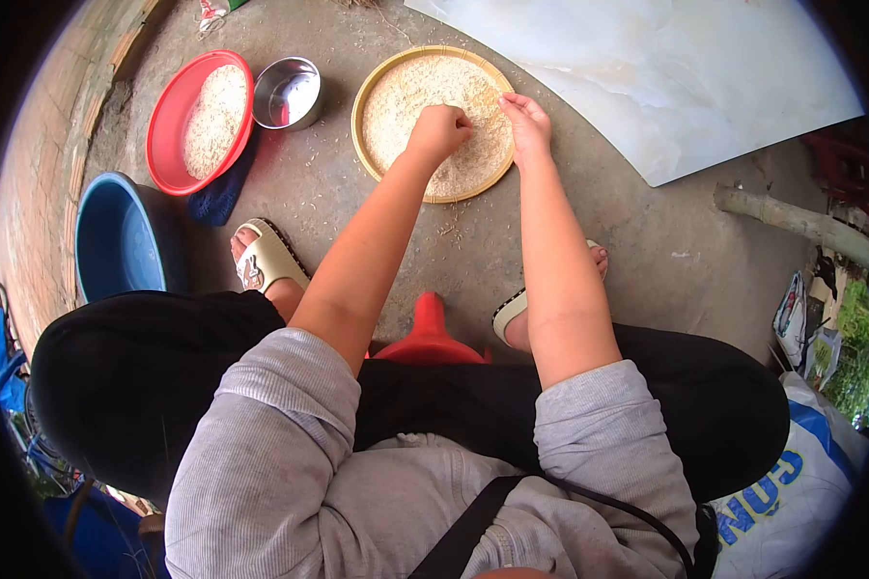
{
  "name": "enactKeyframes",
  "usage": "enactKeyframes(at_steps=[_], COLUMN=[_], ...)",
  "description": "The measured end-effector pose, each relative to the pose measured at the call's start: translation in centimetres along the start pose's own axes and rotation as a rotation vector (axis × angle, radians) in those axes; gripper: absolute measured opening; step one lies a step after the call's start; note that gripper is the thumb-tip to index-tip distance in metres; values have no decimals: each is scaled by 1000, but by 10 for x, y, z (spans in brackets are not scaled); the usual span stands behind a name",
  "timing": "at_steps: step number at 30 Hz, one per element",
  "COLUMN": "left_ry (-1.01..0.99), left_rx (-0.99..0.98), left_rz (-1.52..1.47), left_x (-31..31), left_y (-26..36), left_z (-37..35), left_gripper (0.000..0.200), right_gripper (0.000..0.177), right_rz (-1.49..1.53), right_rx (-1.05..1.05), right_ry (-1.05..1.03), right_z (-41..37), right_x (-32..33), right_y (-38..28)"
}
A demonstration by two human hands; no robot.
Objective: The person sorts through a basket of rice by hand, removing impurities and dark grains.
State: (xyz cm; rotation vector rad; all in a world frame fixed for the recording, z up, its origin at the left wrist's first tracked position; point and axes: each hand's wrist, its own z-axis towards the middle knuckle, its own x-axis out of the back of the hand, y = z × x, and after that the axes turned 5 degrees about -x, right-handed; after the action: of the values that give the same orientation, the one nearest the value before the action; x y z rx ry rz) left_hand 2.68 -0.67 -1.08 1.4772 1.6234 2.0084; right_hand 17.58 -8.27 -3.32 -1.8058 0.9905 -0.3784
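A round yellow tray (365, 159) on the concrete floor holds a spread layer of pale grain (425, 82). My left hand (441, 132) is over the middle of the grain, its fingers curled together; what they hold, if anything, is too small to tell. At the tray's right rim is my right hand (527, 125), with thumb and index finger pinched together. Whatever may be between those fingertips cannot be made out.
To the left stand a red basin (169, 145) with more grain, a metal pot (289, 94) and a blue tub (116, 236). A marbled sheet (666, 77) lies at the upper right, near a wooden pole (792, 220). A red stool (429, 333) shows between my feet.
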Motion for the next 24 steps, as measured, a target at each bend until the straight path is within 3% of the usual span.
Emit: enactKeyframes(at_steps=[6,10,13,15,16,18,19,21,24], left_ry=[151,76,59,125,129,38,38,244,257], left_rx=[22,128,106,-49,-51,212,211,355,366], left_rz=[242,389,425,290,289,-331,-327,-1093,-1331], left_x=[-21,-23,-26,-26,-16,3,6,16,29], left_y=[0,14,11,-11,-8,-7,-15,-23,-30], left_z=[-3,3,6,8,5,-2,-2,-4,-4], left_gripper=[12,12,14,13,13,13,13,12,13], right_gripper=[15,13,12,6,11,9,7,6,5], right_rz=[-11,-36,-304,-869,-875,-959,-1042,-1079,-1162], right_rx=[36,78,201,438,449,526,599,655,712], right_ry=[20,34,191,544,519,484,447,399,318], right_z=[-2,-2,-11,-37,-42,-47,-47,-45,-46], right_x=[-1,2,-1,-10,-10,-7,-6,-2,2], right_y=[2,14,19,15,17,19,21,20,17])
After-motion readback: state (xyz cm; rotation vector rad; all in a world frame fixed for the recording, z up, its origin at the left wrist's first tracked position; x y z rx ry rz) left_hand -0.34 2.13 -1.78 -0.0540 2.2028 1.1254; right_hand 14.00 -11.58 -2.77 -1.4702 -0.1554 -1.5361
